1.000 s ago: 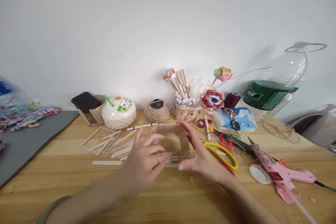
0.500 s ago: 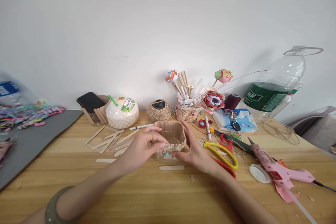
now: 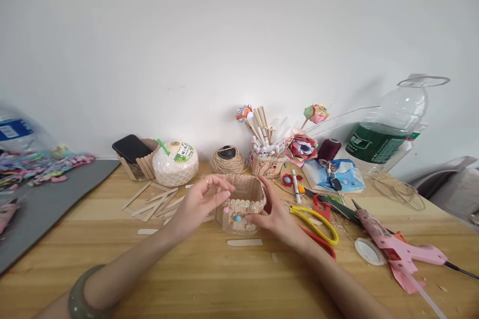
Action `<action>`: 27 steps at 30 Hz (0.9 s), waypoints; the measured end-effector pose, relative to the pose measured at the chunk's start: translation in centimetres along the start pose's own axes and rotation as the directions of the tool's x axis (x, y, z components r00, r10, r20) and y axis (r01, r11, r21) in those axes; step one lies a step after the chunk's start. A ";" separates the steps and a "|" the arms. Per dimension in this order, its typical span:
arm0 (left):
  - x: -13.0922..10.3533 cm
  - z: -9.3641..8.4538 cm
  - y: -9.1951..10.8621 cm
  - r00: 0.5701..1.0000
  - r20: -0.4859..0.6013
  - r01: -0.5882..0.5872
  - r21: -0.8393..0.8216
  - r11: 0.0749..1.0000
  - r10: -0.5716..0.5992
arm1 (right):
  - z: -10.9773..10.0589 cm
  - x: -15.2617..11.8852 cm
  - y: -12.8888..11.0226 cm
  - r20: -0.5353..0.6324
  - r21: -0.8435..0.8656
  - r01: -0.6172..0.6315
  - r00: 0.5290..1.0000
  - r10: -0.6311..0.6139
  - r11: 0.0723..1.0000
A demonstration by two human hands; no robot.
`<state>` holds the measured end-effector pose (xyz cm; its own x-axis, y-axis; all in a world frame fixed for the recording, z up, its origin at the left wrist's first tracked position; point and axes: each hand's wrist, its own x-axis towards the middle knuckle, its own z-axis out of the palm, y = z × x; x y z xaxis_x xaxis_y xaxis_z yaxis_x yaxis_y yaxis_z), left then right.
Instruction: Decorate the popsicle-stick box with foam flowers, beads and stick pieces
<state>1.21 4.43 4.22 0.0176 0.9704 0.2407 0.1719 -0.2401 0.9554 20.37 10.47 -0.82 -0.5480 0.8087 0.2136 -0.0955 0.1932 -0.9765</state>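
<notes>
A small craft-stick box (image 3: pixel 228 222) stands on the wooden table in front of me, its top uncovered. Glittery trim runs along its rim, and blue and pink beads dot the near wall. My right hand (image 3: pixel 275 212) is closed round the box's right side, thumb on the front wall and fingers behind. Over the left rim hovers my left hand (image 3: pixel 207 199), fingers loosely bent and the thumb apart from them, with nothing visible in it. A loose craft stick (image 3: pixel 245 242) lies just in front of the box.
Several craft sticks (image 3: pixel 153 204) are scattered at left, near a wrapped coconut (image 3: pixel 175 165). Twine (image 3: pixel 227 160) and a decorated pen holder (image 3: pixel 266 164) stand behind. Yellow-and-red-handled scissors (image 3: pixel 318 222) and a pink glue gun (image 3: pixel 400 249) lie at right.
My left hand has come off the front rim and moved slightly left and up, uncovering the box's front left corner and the pink bead. My right hand keeps its hold.
</notes>
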 end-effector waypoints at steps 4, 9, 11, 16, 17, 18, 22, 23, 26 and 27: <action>0.6 -0.6 -1.0 0.995 -0.099 0.002 -0.100 0.995 -0.012 | -0.2 0.1 -0.4 -0.077 0.124 -0.069 0.994 0.079 0.990; 1.0 -0.5 -3.3 0.975 0.168 0.176 -0.196 0.965 -0.144 | -0.3 0.1 -0.8 -0.100 0.194 -0.101 0.987 0.122 0.976; 0.9 -0.1 -3.4 0.950 0.273 0.224 -0.250 0.942 -0.154 | -0.3 0.2 -0.6 -0.090 0.190 -0.100 0.989 0.119 0.977; 0.5 0.4 -2.6 0.929 0.293 0.310 -0.275 0.910 -0.228 | -0.8 0.2 -0.5 -0.085 0.160 -0.133 0.985 0.148 0.978; 0.5 0.4 -2.5 0.930 0.276 0.319 -0.280 0.906 -0.242 | -0.8 0.1 -0.5 -0.078 0.156 -0.138 0.985 0.151 0.978; 0.5 0.4 -2.5 0.932 0.256 0.325 -0.288 0.901 -0.255 | -0.8 0.1 -0.6 -0.060 0.155 -0.138 0.987 0.148 0.978; 0.4 0.4 -2.7 0.942 0.182 0.328 -0.331 0.885 -0.282 | -0.7 0.1 -0.8 0.046 0.158 -0.130 0.991 0.124 0.979; 0.4 0.4 -2.7 0.943 0.172 0.329 -0.341 0.880 -0.286 | -0.7 0.1 -0.8 0.061 0.156 -0.131 0.991 0.122 0.979; 0.3 0.5 -2.8 0.943 0.167 0.329 -0.361 0.873 -0.286 | -0.7 0.2 -0.6 0.076 0.147 -0.133 0.990 0.123 0.980; 0.3 0.5 -2.7 0.945 0.168 0.325 -0.365 0.873 -0.281 | -0.8 0.3 -0.6 0.080 0.143 -0.131 0.989 0.121 0.981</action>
<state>1.24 5.41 1.60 0.1339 0.9885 -0.0700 -0.2035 0.0966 0.9743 20.94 11.01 -0.19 -0.6202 0.7791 0.0913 -0.1408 0.0039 -0.9900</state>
